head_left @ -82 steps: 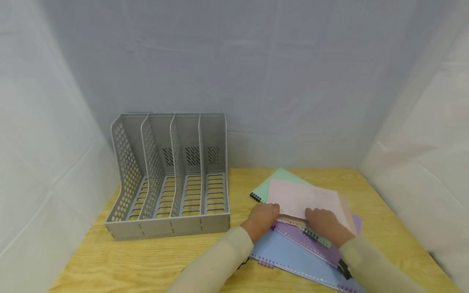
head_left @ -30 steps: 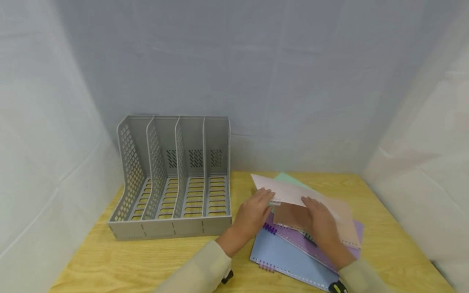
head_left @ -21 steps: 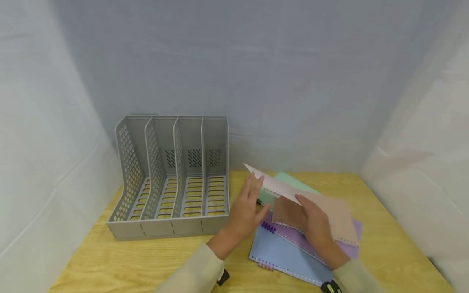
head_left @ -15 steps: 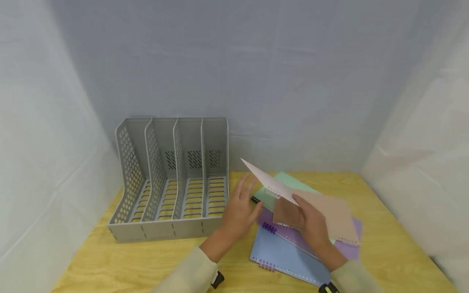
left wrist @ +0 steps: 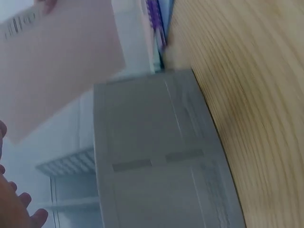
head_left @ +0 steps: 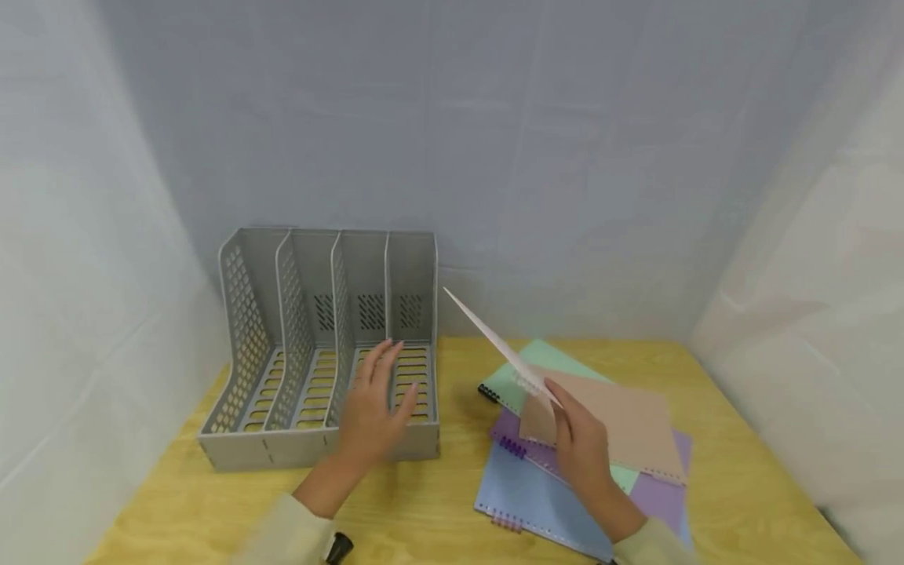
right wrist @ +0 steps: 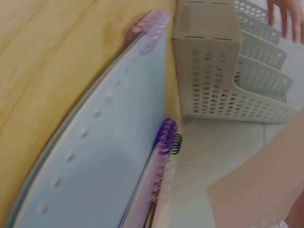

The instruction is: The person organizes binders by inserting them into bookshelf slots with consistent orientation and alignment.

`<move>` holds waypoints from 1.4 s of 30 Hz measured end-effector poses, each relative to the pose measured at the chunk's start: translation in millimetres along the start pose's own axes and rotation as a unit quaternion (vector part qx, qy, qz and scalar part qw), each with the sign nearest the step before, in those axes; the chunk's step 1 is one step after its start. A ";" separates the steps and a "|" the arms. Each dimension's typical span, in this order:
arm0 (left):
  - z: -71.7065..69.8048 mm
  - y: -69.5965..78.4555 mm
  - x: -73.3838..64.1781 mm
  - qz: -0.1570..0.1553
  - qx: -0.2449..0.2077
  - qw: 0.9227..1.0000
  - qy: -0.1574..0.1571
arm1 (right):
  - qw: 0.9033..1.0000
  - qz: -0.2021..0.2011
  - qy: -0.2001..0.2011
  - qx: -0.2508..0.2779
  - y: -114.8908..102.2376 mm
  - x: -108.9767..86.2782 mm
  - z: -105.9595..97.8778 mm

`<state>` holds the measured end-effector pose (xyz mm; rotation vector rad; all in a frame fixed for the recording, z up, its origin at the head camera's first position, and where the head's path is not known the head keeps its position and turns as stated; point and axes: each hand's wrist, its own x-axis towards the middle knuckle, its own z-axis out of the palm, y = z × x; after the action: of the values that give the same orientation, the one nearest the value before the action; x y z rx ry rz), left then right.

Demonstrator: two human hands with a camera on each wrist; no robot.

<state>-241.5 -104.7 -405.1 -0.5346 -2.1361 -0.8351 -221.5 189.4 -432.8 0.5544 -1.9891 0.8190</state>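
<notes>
My right hand (head_left: 585,451) pinches a pale pink spiral notebook (head_left: 494,338) near its lower corner. The notebook is raised and tilted, seen almost edge-on in the head view; its broad face shows in the left wrist view (left wrist: 61,76). With fingers spread and holding nothing, my left hand (head_left: 370,420) hovers in front of the grey file rack (head_left: 233,452), overlapping its right-hand compartments. Below the right hand lies a loose pile: a tan notebook (head_left: 632,428), a mint green notebook (head_left: 554,359), a purple notebook (head_left: 664,496) and a blue notebook (head_left: 519,486).
Several upright slots, split by perforated dividers (head_left: 286,314), make up the rack on the left of the wooden table (head_left: 424,522). White sheeting (head_left: 565,173) hangs behind and along both sides. The pile's spiral bindings face left and front.
The pink notebook has been lifted off the pile and turned edge-on by my right hand. My left hand has let go of it and moved left to the rack.
</notes>
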 end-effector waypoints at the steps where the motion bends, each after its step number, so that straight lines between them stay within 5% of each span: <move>1: -4.8 -7.4 -0.5 0.000 0.008 1.000 0.007 | 1.000 0.000 0.002 0.004 -1.9 1.6 -0.1; 14: -72.9 -88.1 -10.7 -0.097 0.006 0.993 0.059 | 0.999 0.020 0.018 0.022 -16.0 8.7 1.7; 21: -104.1 -108.6 -22.4 -0.154 0.050 0.983 0.089 | 0.998 0.014 0.052 0.043 -22.9 8.3 3.1; 27: -113.3 -124.2 -33.2 -0.185 0.081 0.973 0.112 | 0.993 0.019 0.092 0.069 -32.7 10.5 9.9; 31: -119.4 -130.7 -39.0 -0.246 0.087 0.962 0.085 | 0.989 0.029 0.098 0.110 -43.9 14.1 14.1; 38: -129.9 -139.7 -51.2 -0.361 0.074 0.930 -0.007 | 0.984 0.043 0.097 0.146 -58.0 17.1 19.4; 42: -133.2 -143.9 -56.1 -0.392 0.046 0.917 -0.055 | 0.977 0.030 0.106 0.181 -63.8 21.8 23.9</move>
<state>-226.3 -305.2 -439.2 0.3831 -2.4965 -1.1286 -204.4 127.1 -402.1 0.5876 -1.6766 1.2376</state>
